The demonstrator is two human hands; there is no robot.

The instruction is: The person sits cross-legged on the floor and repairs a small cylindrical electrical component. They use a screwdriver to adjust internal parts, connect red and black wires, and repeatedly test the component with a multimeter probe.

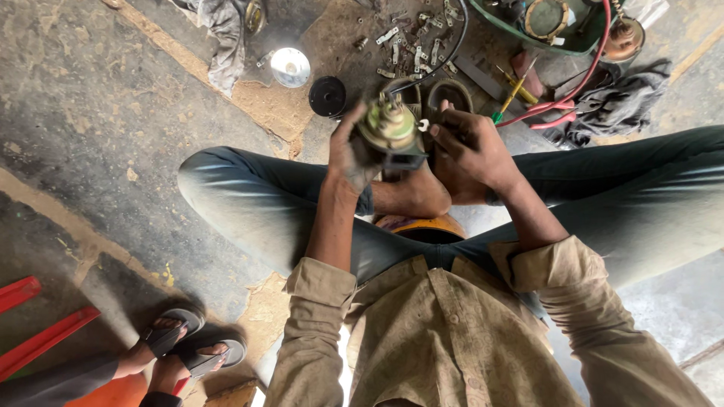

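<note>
Head view, left hand (348,154) gripping greenish motor part (390,126) (round), right hand (469,143) pinching its edge

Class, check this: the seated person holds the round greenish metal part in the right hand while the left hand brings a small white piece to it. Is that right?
The hands are swapped. The head view shows the left hand holding the round greenish metal part, and the right hand bringing the small white piece to it.
</note>
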